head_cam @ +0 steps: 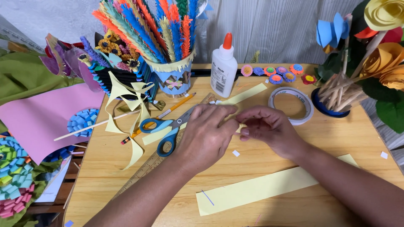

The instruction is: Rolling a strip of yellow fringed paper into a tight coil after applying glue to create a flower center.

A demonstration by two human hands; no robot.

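Both my hands meet over the middle of a wooden table. My left hand lies palm down, fingers closed on a narrow pale yellow paper strip that runs toward the glue bottle. My right hand pinches the same strip at its fingertips, touching the left hand. Blue-handled scissors lie just left of my left hand, on top of a wooden ruler. A wider yellow paper strip lies nearer to me, partly under my right forearm.
A white glue bottle with an orange cap, a roll of tape, a pencil, curled yellow paper scraps, a cup of paper feathers, small paper flowers, a holder of sticks and pink paper surround the hands.
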